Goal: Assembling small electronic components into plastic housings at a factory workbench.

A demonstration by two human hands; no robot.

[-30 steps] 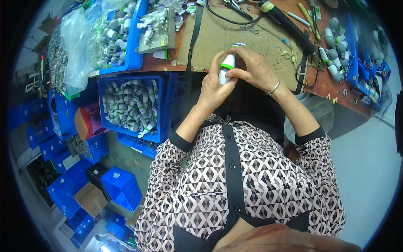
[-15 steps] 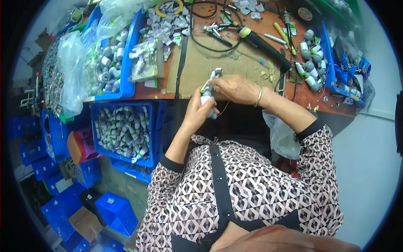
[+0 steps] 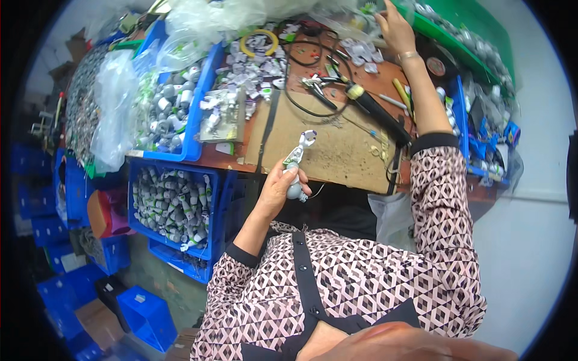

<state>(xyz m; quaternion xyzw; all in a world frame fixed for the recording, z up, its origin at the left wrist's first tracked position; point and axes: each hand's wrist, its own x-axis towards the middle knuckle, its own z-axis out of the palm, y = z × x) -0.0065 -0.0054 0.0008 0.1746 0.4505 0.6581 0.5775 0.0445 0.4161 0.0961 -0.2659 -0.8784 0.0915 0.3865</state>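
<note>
My left hand [image 3: 279, 188] is closed around a small grey-and-white plastic device [image 3: 294, 190] with a rounded grey body. From its top rises an opened white end piece [image 3: 306, 140] with a green patch and small parts inside. A thin wire trails from it beside my fingers. My right hand [image 3: 397, 31] reaches to the far edge of the workbench, by clear plastic bags [image 3: 355, 24] and a green bin [image 3: 463, 42]. Its thumb and forefinger are apart, and the other fingertips are partly cut off by the picture's edge.
A cardboard mat [image 3: 337, 159] covers the bench front. On it lies a black-handled soldering iron [image 3: 379, 111], with pliers [image 3: 319, 93] and looped cable nearby. Yellow tape [image 3: 259, 54] rests on white parts. Blue crates [image 3: 208, 78] of similar devices stand left; another blue crate [image 3: 462, 114] is right.
My right hand has left the device and moved far forward to the bags and green bin. My left hand still holds the device, now lower in view with its white end exposed.
</note>
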